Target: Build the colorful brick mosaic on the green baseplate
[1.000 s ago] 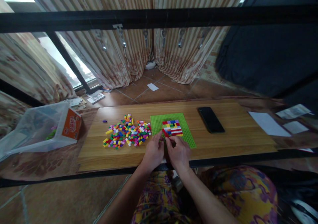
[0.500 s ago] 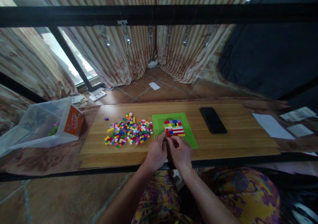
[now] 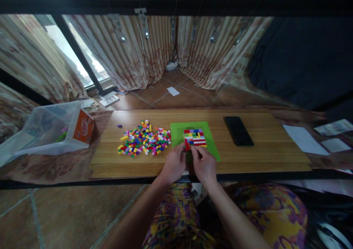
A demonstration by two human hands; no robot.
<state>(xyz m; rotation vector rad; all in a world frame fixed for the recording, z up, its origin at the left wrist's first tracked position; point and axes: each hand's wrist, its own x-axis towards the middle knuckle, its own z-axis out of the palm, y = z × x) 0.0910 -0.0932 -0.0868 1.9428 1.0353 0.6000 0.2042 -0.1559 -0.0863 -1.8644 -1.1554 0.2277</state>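
A patch of colourful toy bricks (image 3: 196,135) is built up on a green baseplate (image 3: 212,146). At the patch's near left corner, a red brick (image 3: 186,145) points toward me. My left hand (image 3: 174,164) is closed, thumb and forefinger against the red brick's left side. On the other side of a small gap, my right hand (image 3: 205,165) has its fingers pressed together at the patch's near edge; whatever lies between them is hidden. Loose bricks (image 3: 154,140) in many colours lie heaped left of the baseplate.
The wooden board (image 3: 264,146) carries a black phone (image 3: 238,130) to the right. A lone purple piece (image 3: 119,126) lies beyond the heap. At far left is a clear plastic bin (image 3: 49,127) with an orange label. White paper (image 3: 305,139) lies at the right.
My fingertips, close together around the red brick before, have moved apart, the right ones to the right. More of the red brick and the patch's near edge shows. The view has tilted slightly downward.
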